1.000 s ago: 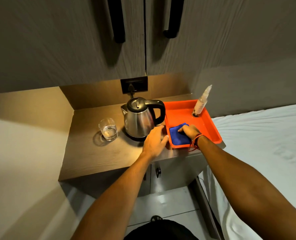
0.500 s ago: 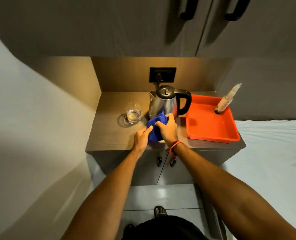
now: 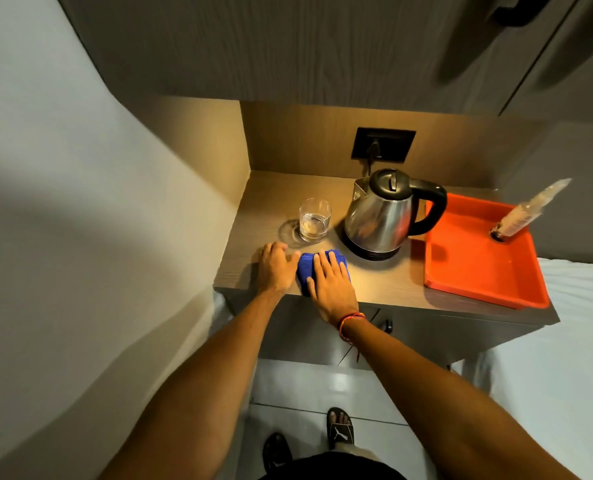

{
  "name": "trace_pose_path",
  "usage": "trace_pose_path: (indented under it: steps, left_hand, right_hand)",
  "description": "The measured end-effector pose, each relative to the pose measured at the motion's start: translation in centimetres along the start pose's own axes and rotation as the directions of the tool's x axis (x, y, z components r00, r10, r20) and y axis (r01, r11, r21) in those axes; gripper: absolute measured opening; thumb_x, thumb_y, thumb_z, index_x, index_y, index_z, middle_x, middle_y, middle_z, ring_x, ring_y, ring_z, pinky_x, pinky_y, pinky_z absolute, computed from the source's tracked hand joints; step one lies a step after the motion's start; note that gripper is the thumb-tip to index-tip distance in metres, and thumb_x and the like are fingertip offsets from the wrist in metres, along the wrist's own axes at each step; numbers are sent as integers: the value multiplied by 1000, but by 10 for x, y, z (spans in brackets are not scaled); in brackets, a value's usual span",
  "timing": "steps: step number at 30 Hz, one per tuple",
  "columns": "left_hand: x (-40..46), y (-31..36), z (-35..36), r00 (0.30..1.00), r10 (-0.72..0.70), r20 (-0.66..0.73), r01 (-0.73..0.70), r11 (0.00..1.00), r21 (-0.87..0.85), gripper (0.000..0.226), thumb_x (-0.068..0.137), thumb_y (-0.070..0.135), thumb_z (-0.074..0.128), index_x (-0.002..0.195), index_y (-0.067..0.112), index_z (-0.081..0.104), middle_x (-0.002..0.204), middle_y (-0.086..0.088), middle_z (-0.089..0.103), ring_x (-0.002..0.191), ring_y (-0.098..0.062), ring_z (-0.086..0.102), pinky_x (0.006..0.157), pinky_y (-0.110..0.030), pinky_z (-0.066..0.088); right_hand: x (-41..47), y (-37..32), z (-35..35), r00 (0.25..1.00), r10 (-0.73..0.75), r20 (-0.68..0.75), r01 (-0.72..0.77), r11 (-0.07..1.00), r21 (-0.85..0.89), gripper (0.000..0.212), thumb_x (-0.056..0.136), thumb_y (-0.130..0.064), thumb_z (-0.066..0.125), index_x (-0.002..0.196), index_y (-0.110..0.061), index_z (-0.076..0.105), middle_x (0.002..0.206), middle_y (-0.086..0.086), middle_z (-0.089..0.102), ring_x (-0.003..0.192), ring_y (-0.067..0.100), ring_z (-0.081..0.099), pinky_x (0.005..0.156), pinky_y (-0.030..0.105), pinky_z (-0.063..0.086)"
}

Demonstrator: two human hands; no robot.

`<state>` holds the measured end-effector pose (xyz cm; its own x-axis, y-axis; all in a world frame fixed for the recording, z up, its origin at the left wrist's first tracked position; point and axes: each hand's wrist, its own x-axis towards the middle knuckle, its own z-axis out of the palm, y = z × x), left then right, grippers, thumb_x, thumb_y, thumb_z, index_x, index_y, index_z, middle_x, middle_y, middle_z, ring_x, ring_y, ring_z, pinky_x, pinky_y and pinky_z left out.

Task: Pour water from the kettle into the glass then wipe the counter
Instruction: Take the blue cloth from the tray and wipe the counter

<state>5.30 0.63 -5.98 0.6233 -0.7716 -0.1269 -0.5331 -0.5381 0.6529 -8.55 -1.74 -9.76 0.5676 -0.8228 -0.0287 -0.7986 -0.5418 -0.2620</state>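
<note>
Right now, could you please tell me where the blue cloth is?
The blue cloth lies flat on the counter near its front edge, under the right hand, just in front of the glass and left of the kettle.

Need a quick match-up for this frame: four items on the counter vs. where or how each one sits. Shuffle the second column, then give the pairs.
1. cloth
2. glass
3. spray bottle
4. kettle

a. leaning in the orange tray
b. on its black base, plugged in
c. flat under the right hand
d. left of the kettle, water inside

Pairs: 1-c, 2-d, 3-a, 4-b
</note>
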Motion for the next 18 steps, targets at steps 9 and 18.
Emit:
trace_pose_path:
  steps: [9, 18]
  left_hand:
    - [68, 57, 7, 989, 94, 113, -74, 983, -170, 114, 69, 36, 91, 159, 18, 23, 157, -9, 41, 142, -30, 43, 110, -44, 45]
    - [86, 59, 29, 991, 104, 90, -80, 970, -230, 87, 73, 23, 89, 144, 15, 40, 140, -13, 56, 125, -31, 59, 92, -36, 55]
  right_hand:
    - [-2, 9, 21, 999, -20, 32, 20, 1000, -12, 69, 103, -55, 20, 161, -20, 9, 169, 9, 5, 157, 30, 1, 128, 49, 6]
    - [6, 14, 32, 1000, -13, 2, 13, 1000, 4, 69, 102, -56, 18, 160, -20, 14, 169, 8, 11, 157, 28, 3, 128, 48, 6]
